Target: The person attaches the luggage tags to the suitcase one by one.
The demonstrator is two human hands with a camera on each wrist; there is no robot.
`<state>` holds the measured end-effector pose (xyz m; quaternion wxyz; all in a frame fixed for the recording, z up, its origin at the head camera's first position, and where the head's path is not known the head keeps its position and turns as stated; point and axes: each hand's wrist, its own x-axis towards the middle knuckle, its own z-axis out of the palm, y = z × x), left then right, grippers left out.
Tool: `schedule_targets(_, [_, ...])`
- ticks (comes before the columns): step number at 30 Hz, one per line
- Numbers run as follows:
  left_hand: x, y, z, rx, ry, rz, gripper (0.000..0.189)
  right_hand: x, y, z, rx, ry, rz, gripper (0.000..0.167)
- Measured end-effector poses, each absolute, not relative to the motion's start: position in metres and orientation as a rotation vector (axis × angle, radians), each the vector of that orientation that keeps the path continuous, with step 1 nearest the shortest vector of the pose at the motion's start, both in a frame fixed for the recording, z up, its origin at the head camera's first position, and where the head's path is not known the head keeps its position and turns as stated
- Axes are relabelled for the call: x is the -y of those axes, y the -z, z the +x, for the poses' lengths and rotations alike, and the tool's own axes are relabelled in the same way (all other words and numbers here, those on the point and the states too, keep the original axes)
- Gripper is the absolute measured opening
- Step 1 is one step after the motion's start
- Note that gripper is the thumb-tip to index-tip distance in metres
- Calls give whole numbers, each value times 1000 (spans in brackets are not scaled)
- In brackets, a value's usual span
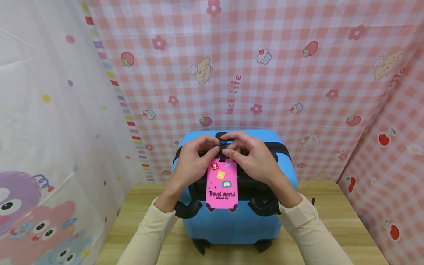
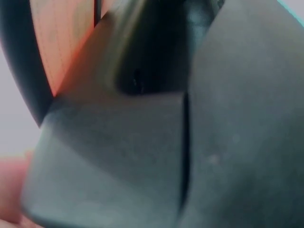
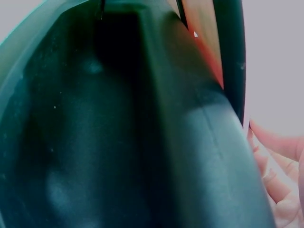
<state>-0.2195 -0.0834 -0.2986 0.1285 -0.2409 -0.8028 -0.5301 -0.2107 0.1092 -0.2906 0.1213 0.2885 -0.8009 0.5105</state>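
Note:
A pink luggage tag [image 1: 221, 187] printed "Travel World" hangs in front of a blue suitcase [image 1: 232, 224]. My left hand [image 1: 193, 162] and right hand [image 1: 256, 160] meet at the small black buckle [image 1: 223, 143] of its strap. Thumb and fingers of each hand pinch the strap and buckle from either side. How the strap runs behind the fingers is hidden. Dark suitcase parts [image 2: 109, 161] fill most of the left wrist view, with a blurred bit of hand at its lower left. In the right wrist view, fingers [image 3: 280, 190] show beside a black surface [image 3: 95, 142].
The suitcase stands on a wood-grain table [image 1: 318, 217], with black wheels [image 1: 201, 246] toward me. A black strap [image 1: 281, 148] crosses its top. Behind it hangs a pink checked cloth [image 1: 281, 84], and a white cartoon-printed cloth [image 1: 66, 121] hangs at left.

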Motion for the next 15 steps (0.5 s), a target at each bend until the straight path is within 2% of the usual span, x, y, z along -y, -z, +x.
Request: schedule_targets(15, [84,299,-219,2303,1555,-676,16,-110,289,-208,2366,-1501,843,33])
